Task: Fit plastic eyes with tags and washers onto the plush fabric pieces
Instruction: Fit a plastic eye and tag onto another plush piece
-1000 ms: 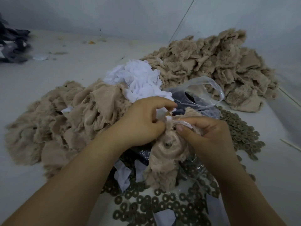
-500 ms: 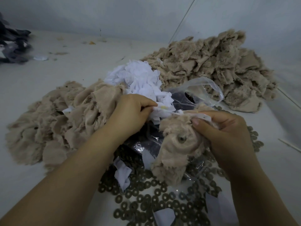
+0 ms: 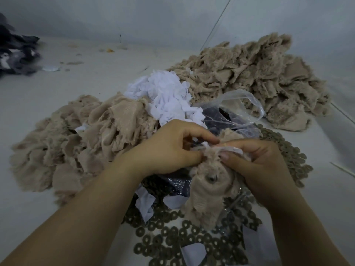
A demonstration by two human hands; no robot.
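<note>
A beige plush piece (image 3: pixel 205 198) hangs between my hands in the middle of the head view. A round eye post with a washer (image 3: pixel 211 178) shows on its woven back. My left hand (image 3: pixel 169 148) pinches the top of the piece and a white tag (image 3: pixel 233 149) from the left. My right hand (image 3: pixel 257 166) grips the same top edge from the right, thumb pressed against the fur. What my fingertips pinch under the tag is hidden.
Dark ring washers (image 3: pixel 172 239) lie scattered in front and to the right. A clear plastic bag (image 3: pixel 240 110) sits behind my hands. White tags (image 3: pixel 165 96) are heaped at centre. Beige plush piles lie left (image 3: pixel 63 144) and back right (image 3: pixel 249 73). Dark cloth (image 3: pixel 15 52) lies far left.
My left hand came back from the white tag heap to the plush piece. Both hands now meet at its top edge with a tag between them.
</note>
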